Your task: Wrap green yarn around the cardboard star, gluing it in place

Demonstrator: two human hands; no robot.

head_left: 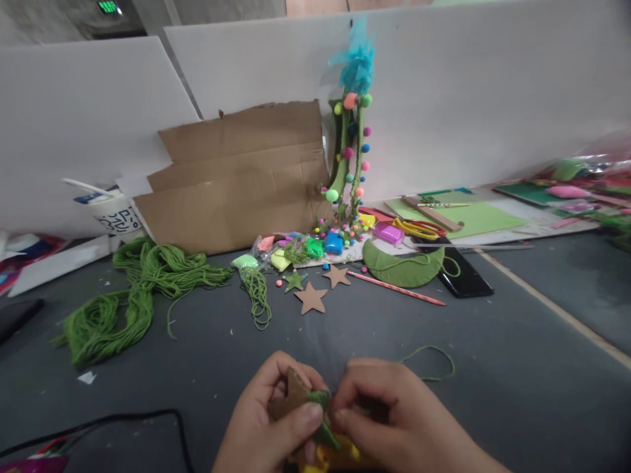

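Near the front edge of the view, my left hand [269, 420] grips a brown cardboard star [294, 389] between thumb and fingers. Green yarn [323, 433] is wrapped around part of the star on its right side. My right hand [394, 407] is closed in a pinch right beside the wrapped part; its fingertips are partly hidden. A loose loop of green yarn [451, 361] comes out behind the right hand onto the dark table. Something yellow [320, 456] shows below both hands, mostly covered.
Two cardboard stars [311, 299] and a green-wrapped star [294, 281] lie ahead. Left is a green yarn skein [162, 269]. A green crescent [407, 266], pencil [399, 289], phone [466, 276] and scissors [419, 228] lie right. A decorated pompom stand [340, 171] rises behind, beside cardboard [236, 203].
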